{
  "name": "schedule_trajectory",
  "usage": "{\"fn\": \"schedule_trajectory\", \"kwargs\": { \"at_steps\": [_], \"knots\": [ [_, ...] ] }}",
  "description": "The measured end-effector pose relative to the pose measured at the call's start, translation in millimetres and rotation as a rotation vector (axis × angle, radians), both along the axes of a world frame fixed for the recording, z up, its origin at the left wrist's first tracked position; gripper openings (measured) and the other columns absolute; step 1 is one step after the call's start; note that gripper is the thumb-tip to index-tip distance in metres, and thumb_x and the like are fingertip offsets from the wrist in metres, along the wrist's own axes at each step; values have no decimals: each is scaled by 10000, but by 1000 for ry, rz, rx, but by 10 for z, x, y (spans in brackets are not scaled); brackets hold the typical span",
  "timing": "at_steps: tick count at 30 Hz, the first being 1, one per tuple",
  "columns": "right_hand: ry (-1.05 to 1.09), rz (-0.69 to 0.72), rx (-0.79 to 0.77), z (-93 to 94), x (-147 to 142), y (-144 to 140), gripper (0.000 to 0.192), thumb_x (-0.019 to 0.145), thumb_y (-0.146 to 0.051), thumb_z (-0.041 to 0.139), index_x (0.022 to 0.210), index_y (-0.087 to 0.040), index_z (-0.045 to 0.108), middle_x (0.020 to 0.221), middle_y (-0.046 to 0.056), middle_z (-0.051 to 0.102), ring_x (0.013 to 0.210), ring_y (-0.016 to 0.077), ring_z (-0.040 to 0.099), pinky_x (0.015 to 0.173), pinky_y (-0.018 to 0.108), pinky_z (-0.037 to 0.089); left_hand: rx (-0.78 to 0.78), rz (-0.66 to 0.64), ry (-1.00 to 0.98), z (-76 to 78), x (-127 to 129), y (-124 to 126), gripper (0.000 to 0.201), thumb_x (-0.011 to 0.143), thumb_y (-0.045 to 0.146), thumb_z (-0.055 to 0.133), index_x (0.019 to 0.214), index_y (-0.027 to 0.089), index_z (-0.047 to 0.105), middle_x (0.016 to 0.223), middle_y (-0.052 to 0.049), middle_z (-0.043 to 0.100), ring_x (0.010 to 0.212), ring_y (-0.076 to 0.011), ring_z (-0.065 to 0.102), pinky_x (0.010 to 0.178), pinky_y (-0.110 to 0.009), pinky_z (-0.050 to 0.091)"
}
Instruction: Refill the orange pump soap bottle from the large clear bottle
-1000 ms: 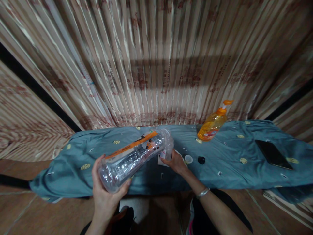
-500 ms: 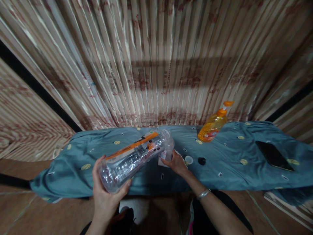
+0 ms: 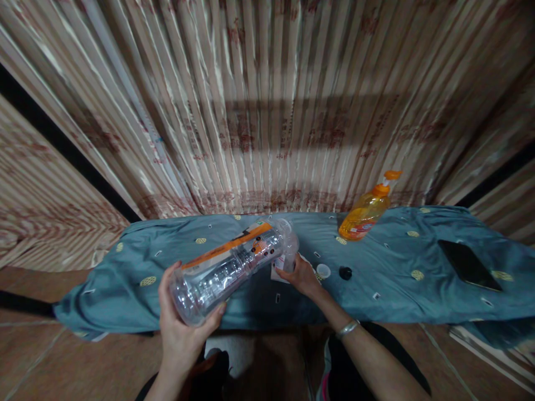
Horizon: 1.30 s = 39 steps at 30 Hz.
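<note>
The left hand is cupping the base of a large clear plastic bottle with an orange-and-white label, its fingers clenched around the bottom edge. The bottle is lying tilted on its side above the near edge of the table covered in a teal patterned cloth, mouth pointing away to the right. At that mouth the right hand is gripping a small clear plastic bottle, its fingers closed round it, held against the big bottle's opening. Both bottles look uncapped, and whether anything is passing between them cannot be told. Further right, a small white cap and a small black cap are lying on the cloth, then an orange pump bottle and a dark flat phone.
</note>
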State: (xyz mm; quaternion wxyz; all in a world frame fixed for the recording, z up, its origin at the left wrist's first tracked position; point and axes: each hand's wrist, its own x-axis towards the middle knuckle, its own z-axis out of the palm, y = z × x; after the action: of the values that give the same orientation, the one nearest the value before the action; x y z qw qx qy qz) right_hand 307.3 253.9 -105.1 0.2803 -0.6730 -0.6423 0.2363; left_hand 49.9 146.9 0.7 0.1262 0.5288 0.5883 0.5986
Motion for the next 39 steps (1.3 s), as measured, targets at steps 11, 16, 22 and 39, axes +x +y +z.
{"fn": "schedule_trajectory", "kwargs": {
  "at_steps": [11,16,22,39],
  "knots": [
    [62,21,-7,63,7,-9,448,832,-342,819,1219,-183,660,1083,152,819,1028,366,808,893,444,642,22,-3,20,-14,-10,15,982,659,547,914,1487,214,505,1508,-153,537,1324,-330,571,1207,-525,430],
    [71,11,12,84,8,-15,447,818,-323,833,1217,-214,664,1072,121,824,1015,340,813,881,424,641,18,-40,85,-98,-157,57,991,659,512,928,1495,218,484,1476,-156,546,1280,-326,617,1137,-500,505],
    [63,-2,-16,88,-2,-10,498,817,-322,838,1262,-194,655,1090,140,825,1040,357,810,892,440,632,5,-42,74,-108,-179,58,989,656,494,933,1496,235,479,1493,-148,533,1301,-324,608,1160,-500,490],
    [34,-23,11,18,-12,-10,439,825,-349,821,1204,-189,667,1072,132,827,1002,340,808,875,412,620,-13,-5,-8,-16,13,11,976,662,551,916,1489,236,502,1499,-129,544,1313,-317,599,1181,-481,461]
  ]
}}
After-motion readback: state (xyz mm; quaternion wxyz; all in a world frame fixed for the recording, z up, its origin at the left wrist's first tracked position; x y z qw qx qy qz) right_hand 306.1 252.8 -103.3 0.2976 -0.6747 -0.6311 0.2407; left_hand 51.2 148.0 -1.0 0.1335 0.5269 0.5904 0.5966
